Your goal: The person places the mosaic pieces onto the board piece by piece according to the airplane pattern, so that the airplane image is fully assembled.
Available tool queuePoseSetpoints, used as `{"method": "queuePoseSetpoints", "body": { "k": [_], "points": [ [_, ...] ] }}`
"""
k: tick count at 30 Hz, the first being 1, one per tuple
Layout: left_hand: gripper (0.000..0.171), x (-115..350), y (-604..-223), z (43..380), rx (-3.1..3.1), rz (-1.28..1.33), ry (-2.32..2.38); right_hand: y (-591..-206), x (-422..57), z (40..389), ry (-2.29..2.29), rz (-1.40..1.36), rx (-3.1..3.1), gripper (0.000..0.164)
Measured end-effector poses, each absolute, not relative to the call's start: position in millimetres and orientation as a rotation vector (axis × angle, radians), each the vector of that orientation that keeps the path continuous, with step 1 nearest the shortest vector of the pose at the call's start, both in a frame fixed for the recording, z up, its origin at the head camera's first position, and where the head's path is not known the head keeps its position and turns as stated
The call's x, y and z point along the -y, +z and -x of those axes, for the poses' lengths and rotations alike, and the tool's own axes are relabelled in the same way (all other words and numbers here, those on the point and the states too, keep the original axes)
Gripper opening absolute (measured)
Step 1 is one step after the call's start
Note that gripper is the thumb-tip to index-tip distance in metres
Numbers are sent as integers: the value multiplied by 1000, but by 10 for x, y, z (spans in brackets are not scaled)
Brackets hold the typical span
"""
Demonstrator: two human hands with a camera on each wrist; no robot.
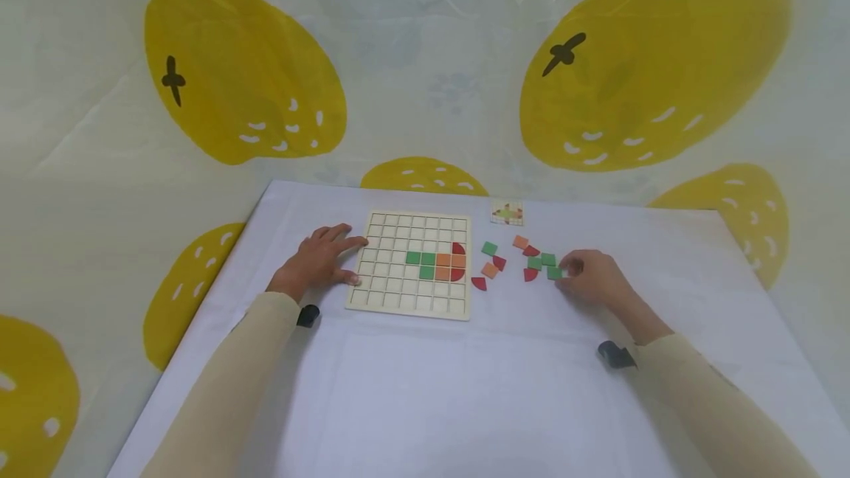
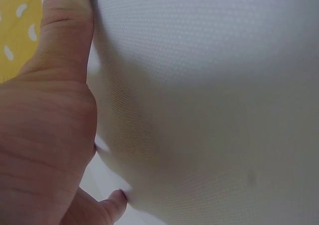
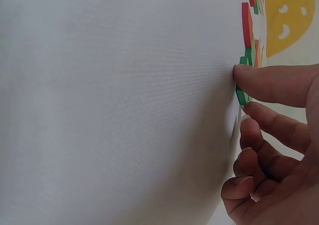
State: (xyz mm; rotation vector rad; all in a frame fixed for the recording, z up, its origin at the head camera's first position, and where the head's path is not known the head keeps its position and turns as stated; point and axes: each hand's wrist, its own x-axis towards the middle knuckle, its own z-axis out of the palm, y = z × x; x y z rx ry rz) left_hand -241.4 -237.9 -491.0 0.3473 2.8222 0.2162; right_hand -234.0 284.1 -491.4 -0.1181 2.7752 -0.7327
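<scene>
White tablecloth (image 1: 412,389) stretches across the lower centre, below the wooden grid board (image 1: 406,313) at mid-frame. Right of it, a green square tile (image 1: 554,273) sits at the right hand's (image 1: 589,276) fingertips — thumb and forefinger pinch it, the other fingers curled. The left hand (image 1: 316,260) spreads its fingers, thumb and forefinger touching the board's left edge.

The table (image 1: 425,389) in front of me is covered in white cloth (image 1: 664,279), and a pale gridded board (image 1: 385,289) lies flat on it, set in from the far edge and nearer the far left corner than the far right one. Close to the middle of the far edge I see a small patterned card (image 1: 508,212); between the board and the right edge lie loose green squares (image 1: 489,248), orange squares (image 1: 521,241) and red quarter-circles (image 1: 479,284).
</scene>
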Motion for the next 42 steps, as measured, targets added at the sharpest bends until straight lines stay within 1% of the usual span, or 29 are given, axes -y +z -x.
{"method": "queuePoseSetpoints", "body": {
  "k": [4,17,27,34,42],
  "points": [
    [86,2382,-4896,2394,-2820,-344,206,-4899,-2823,2338,-706,121,-2772,30],
    [86,2390,-4909,2407,-2821,-332,209,-4840,-2732,2279,-692,192,-2754,34],
    [88,2400,-4910,2402,-2810,-335,221,-4839,-2555,2273,-748,317,-2758,30],
    [87,2387,-4911,2427,-2817,-339,212,-4829,-2386,2262,-746,297,-2718,33],
    [86,2352,-4854,2392,-2831,-342,216,-4816,-2180,2289,-748,321,-2699,28]
  ]
}}
